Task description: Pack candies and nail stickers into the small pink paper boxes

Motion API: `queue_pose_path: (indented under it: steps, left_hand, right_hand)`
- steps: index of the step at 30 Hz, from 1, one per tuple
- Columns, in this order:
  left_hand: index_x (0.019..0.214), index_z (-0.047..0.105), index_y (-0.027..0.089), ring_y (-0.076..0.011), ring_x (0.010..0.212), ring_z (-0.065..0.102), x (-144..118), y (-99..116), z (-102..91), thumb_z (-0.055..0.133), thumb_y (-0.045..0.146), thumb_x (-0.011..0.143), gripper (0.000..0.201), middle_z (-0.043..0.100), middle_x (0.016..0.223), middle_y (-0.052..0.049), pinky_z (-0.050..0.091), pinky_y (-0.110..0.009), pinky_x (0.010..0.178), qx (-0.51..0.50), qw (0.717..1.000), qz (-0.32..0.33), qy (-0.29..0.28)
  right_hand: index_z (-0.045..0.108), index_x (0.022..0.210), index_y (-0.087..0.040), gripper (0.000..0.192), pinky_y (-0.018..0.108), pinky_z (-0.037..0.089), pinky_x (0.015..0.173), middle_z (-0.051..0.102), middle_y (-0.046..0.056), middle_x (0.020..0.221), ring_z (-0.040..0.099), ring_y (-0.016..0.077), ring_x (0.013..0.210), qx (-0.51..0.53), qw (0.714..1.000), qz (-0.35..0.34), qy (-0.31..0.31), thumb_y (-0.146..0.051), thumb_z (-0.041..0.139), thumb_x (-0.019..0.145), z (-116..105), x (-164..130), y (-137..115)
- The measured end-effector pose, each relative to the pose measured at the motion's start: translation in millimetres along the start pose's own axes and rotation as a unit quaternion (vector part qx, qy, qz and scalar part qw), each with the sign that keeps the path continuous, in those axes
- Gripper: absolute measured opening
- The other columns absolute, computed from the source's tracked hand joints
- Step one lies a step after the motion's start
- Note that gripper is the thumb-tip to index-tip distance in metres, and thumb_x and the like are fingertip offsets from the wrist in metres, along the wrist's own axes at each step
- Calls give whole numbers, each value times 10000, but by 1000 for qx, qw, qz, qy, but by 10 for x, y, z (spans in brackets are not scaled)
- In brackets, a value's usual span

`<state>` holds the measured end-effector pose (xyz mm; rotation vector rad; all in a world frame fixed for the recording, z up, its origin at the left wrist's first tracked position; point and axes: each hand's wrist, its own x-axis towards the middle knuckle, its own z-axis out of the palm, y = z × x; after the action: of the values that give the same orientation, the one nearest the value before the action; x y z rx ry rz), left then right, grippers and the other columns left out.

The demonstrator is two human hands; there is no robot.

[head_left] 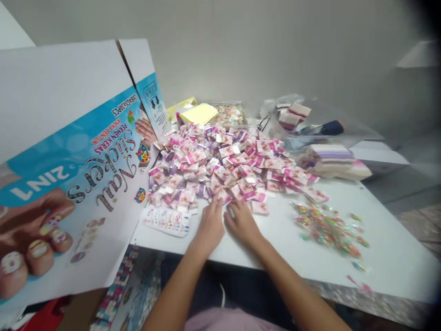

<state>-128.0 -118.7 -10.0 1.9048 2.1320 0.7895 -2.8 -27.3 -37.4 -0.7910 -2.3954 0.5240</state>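
Your left hand (pixel 211 225) and right hand (pixel 242 223) lie side by side, fingers loosely spread and gripping nothing, tips touching the near edge of the pile of small pink boxes (pixel 227 165) on the white bench (pixel 379 239). You seem to be picking; next, pinch one box free
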Motion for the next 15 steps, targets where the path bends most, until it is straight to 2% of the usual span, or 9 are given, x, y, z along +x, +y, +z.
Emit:
queue_pose_path:
  steps: [2, 4, 6, 8, 9, 11, 13, 15]
  left_hand:
    - [1456, 330, 108, -312, 1370, 415, 35, 65, -121, 349, -21, 835, 635, 227, 1574, -232, 439, -502, 1065, -10, 1000, 11, 20]
    - [1430, 364, 112, -316, 1369, 409, -123, 131, -223, 365, -9, 854, 589, 244, 1546, -245, 448, -500, 1059, -18, 997, 33, 72]
    - [1379, 427, 125, -305, 1337, 434, -455, 197, -288, 414, 21, 874, 516, 351, 1458, -232, 452, -486, 1061, -27, 986, 60, 152]
    - [1332, 482, 146, -269, 1223, 520, -883, 260, -303, 476, 42, 869, 474, 447, 1336, -197, 508, -431, 998, -33, 975, 53, 214]
    - [1308, 501, 142, -259, 1179, 544, -1101, 288, -290, 482, 41, 864, 455, 465, 1299, -190, 530, -410, 963, -35, 972, 48, 226]
    - [1254, 539, 141, -232, 1109, 579, -1491, 331, -232, 500, 48, 857, 409, 465, 1284, -179, 552, -366, 920, -48, 977, 35, 205]
    - [1218, 555, 145, -210, 1069, 597, -1775, 341, -154, 491, 32, 855, 385, 457, 1291, -172, 560, -347, 900, -57, 980, 25, 188]
    - [1189, 563, 152, -206, 1059, 600, -1933, 303, -89, 484, 29, 861, 359, 451, 1291, -169, 562, -356, 889, -56, 977, -4, 206]
  right_hand:
    - [630, 1029, -143, 238, 427, 467, 887, 648, 152, 1042, 571, 280, 999, 11, 1000, -7, 0, -277, 458, 935, -69, 159, 116]
    - [633, 996, -143, 276, 400, 464, 858, 661, 147, 980, 584, 268, 954, 15, 1000, 3, 6, -295, 406, 957, -101, 130, 73]
    - [636, 901, -148, 334, 369, 457, 791, 660, 136, 873, 592, 252, 857, 16, 1000, 24, 4, -302, 349, 975, -49, -21, -137]
    - [623, 756, -174, 369, 322, 433, 689, 639, 93, 723, 582, 216, 708, 18, 999, 44, -24, -318, 365, 976, 99, -166, -458]
    - [600, 672, -185, 399, 313, 405, 638, 608, 70, 628, 556, 202, 621, 15, 997, 60, -39, -341, 392, 975, 201, -199, -630]
    - [591, 633, -180, 433, 324, 382, 636, 603, 76, 586, 549, 209, 599, 6, 993, 100, -54, -423, 454, 964, 427, -150, -936]
    - [619, 701, -159, 393, 365, 392, 728, 664, 126, 717, 592, 265, 762, 6, 991, 123, -57, -458, 516, 935, 631, 22, -1143]
    - [624, 733, -146, 342, 399, 397, 777, 680, 147, 786, 592, 297, 843, 16, 989, 137, -60, -457, 614, 875, 770, 224, -1242]
